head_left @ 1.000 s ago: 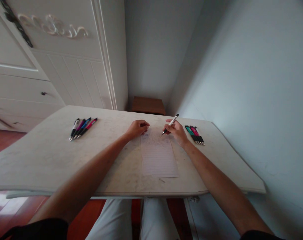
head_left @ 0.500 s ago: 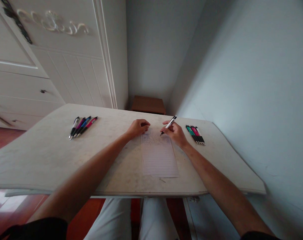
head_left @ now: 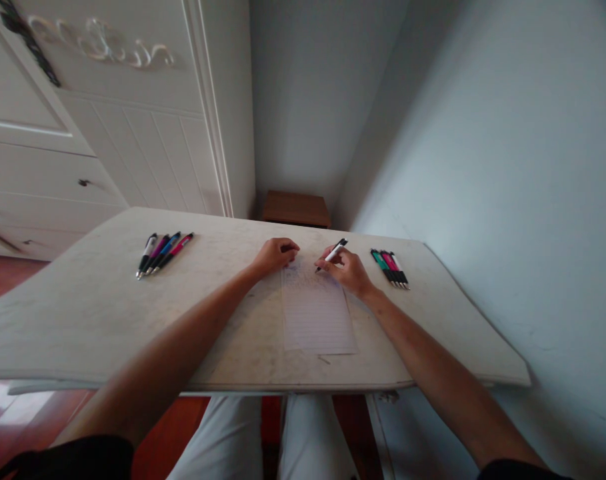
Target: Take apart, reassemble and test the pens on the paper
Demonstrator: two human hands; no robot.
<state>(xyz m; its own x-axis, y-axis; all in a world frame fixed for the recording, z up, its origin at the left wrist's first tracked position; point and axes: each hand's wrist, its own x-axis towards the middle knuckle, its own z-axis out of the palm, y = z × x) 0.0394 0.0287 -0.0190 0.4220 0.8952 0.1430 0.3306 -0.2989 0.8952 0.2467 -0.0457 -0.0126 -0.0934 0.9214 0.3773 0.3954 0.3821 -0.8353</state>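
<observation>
A white pen (head_left: 335, 253) with black ends is gripped in my right hand (head_left: 350, 271), tilted, its tip low over the upper part of a lined sheet of paper (head_left: 319, 327). Marks cover the top of that sheet; the lines below look blank. At the sheet's upper left corner rests my left hand (head_left: 274, 256), its fingers loosely curled with no object visible in them. Whether it presses on the paper I cannot tell.
The white table (head_left: 223, 253) carries two groups of pens. Several coloured pens (head_left: 165, 253) lie fanned out on the left; several more pens (head_left: 390, 268) lie side by side on the right. A white cabinet (head_left: 147, 133), a brown wooden piece (head_left: 296, 208) and a wall (head_left: 507, 167) stand around the table.
My right hand and the pen have shifted slightly left, with the pen tilted lower. My left hand stays in place.
</observation>
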